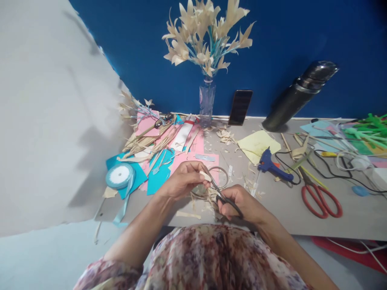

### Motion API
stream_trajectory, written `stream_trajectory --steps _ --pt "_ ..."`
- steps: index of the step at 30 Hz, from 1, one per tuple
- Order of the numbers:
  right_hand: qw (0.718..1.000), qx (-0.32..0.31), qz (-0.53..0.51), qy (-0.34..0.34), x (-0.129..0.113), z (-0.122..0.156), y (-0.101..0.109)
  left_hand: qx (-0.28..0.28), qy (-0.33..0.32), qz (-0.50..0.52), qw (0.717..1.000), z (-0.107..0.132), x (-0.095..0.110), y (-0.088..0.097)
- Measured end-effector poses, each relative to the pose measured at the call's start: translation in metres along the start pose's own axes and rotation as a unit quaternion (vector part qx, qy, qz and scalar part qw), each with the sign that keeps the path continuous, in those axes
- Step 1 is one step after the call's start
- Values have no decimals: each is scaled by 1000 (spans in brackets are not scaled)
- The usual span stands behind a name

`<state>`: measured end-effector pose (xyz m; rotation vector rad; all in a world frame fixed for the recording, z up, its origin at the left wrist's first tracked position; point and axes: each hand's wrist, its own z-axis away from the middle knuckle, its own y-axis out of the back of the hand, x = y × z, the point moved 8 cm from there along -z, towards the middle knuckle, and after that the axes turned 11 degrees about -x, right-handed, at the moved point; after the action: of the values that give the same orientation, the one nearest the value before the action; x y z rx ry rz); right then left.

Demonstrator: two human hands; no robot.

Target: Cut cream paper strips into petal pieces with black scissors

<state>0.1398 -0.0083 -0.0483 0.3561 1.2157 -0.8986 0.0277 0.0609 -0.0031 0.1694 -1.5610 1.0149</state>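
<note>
My left hand [183, 180] is closed, pinching a small cream paper piece [206, 176] at its fingertips. My right hand [242, 203] is wrapped round the black handles of a small pair of scissors [222, 194], whose blades point up to the paper piece. Both hands hover over the near edge of the grey table [272, 209], above a litter of cream paper scraps [208, 197].
A vase of cream paper flowers [207, 100], a phone [240, 107] and a dark flask [298, 96] stand by the blue wall. A blue glue gun [272, 165], red scissors [320, 197], a ribbon spool [119, 176], pink and blue paper sheets and cables lie around.
</note>
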Motion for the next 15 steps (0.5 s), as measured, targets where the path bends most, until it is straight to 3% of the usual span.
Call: stream_trajectory --steps 5,8,12,15 --pt "1000 1 7 -7 5 1 2 -26 13 11 1000 0 -2 -1" --pt "999 14 -3 43 -2 2 6 -22 4 15 1000 0 -2 0" --pt "980 141 -43 137 -22 9 25 38 -66 -11 997 1 1 4" --pt "951 248 -46 180 -37 14 37 68 -82 3 994 -1 -9 1"
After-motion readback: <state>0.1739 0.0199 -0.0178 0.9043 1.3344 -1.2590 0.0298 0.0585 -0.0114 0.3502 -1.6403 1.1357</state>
